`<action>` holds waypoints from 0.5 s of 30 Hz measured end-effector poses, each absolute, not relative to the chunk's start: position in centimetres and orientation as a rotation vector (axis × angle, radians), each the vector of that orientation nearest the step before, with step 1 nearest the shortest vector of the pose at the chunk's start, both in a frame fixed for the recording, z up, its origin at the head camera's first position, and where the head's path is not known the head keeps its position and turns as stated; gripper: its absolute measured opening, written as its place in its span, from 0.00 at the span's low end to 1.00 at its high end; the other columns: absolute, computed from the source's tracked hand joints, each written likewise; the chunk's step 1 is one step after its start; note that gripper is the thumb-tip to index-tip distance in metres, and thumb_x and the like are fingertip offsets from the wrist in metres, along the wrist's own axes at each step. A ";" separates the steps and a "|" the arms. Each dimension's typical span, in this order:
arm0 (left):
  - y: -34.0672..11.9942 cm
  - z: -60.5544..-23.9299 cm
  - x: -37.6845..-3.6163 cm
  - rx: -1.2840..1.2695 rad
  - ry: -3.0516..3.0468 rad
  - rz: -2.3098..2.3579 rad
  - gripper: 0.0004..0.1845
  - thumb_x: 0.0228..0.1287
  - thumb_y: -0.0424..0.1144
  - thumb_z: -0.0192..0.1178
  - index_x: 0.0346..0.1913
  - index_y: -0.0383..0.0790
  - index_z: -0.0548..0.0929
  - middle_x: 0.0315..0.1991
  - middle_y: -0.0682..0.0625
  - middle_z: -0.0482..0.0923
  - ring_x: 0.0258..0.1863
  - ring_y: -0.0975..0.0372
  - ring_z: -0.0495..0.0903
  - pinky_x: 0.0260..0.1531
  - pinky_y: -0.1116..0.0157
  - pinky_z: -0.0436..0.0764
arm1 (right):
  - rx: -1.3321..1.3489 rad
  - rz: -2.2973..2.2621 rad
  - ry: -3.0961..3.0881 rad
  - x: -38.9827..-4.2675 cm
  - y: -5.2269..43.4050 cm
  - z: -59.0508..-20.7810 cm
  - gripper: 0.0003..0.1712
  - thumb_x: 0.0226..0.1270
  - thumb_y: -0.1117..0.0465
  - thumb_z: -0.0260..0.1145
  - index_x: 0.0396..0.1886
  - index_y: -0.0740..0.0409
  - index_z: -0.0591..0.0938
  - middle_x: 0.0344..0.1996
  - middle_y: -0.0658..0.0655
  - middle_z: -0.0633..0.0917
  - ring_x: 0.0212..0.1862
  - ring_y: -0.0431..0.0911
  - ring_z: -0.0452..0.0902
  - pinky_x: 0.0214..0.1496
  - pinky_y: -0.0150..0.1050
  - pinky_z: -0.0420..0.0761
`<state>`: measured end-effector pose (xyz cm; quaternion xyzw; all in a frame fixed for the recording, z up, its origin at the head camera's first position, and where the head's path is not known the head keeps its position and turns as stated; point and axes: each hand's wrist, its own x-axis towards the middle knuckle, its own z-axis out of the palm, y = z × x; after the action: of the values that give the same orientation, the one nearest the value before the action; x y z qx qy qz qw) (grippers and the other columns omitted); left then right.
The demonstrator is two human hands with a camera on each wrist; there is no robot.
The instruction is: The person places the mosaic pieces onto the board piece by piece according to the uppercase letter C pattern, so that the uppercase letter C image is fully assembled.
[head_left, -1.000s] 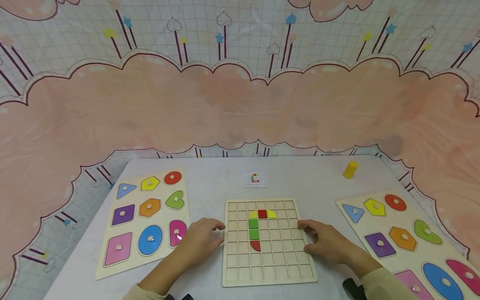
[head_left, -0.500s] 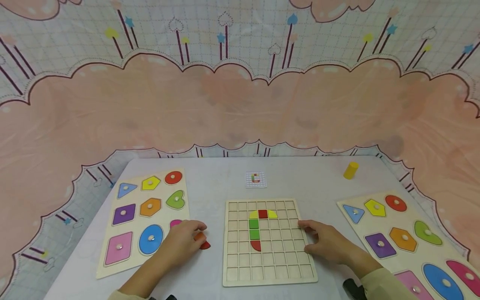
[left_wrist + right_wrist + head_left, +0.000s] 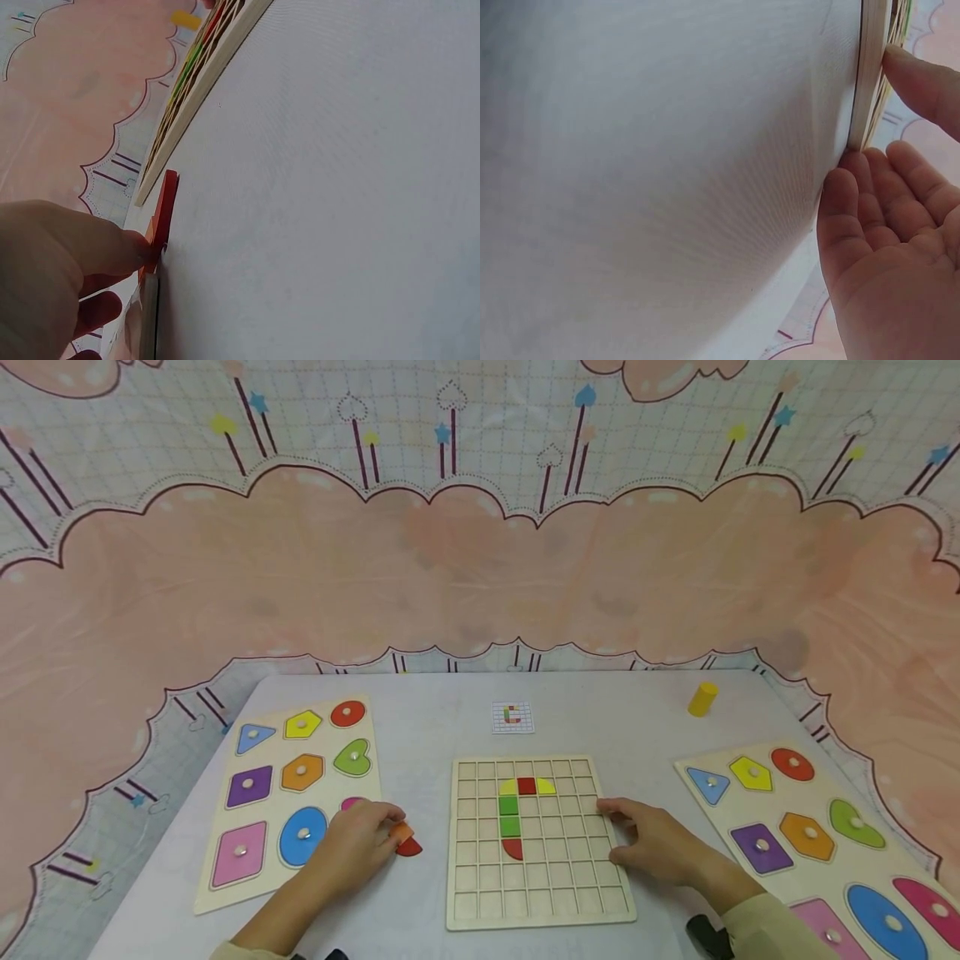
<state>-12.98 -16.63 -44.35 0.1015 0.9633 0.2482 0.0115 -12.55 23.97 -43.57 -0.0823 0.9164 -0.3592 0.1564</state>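
Observation:
In the head view, my left hand (image 3: 358, 843) is left of the grid board, its fingertips pinching a small orange tile (image 3: 403, 832). A red rounded tile (image 3: 409, 847) lies against it on the table; the left wrist view shows this red tile (image 3: 165, 206) edge-on beside the fingertips. The wooden grid board (image 3: 555, 893) carries yellow, red and green tiles in its cells, bent in a hook shape. My right hand (image 3: 652, 843) rests at the board's right edge, thumb and fingers spread along it. From the right wrist, the thumb touches the board's rim (image 3: 870, 82), with the fingers loosely bent.
Two knobbed shape-puzzle boards flank the grid, one on the left (image 3: 262, 835), one on the right (image 3: 817, 868). A small pattern card (image 3: 512, 717) lies behind the grid, and a yellow cylinder (image 3: 702, 699) stands at the back right of the white table (image 3: 420, 718).
My left hand has moved left, away from the grid board's left edge, to the orange and red tiles, which now show beside its fingers. My right hand has stayed at the board's right edge.

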 end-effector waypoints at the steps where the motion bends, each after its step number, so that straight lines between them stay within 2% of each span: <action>1: -16.6 -44.3 -13.0 0.316 3.005 0.771 0.10 0.58 0.34 0.71 0.44 0.42 0.88 0.40 0.53 0.83 0.46 0.55 0.80 0.51 0.52 0.80 | -0.238 -1.031 2.623 -12.6 24.0 -43.6 0.39 0.54 0.64 0.78 0.67 0.60 0.74 0.59 0.57 0.79 0.60 0.55 0.74 0.62 0.54 0.74; 15: -16.2 -44.6 -13.2 0.375 3.009 0.757 0.09 0.59 0.38 0.72 0.43 0.44 0.88 0.39 0.54 0.83 0.44 0.57 0.79 0.49 0.54 0.81 | -0.246 -1.043 2.616 -12.5 24.2 -43.6 0.39 0.55 0.64 0.77 0.67 0.60 0.74 0.60 0.57 0.79 0.61 0.55 0.74 0.63 0.54 0.73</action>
<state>-13.18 -16.16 -44.57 0.1199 0.9628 0.2421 0.0080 -12.46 24.15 -43.59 -0.0861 0.9139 -0.3644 0.1568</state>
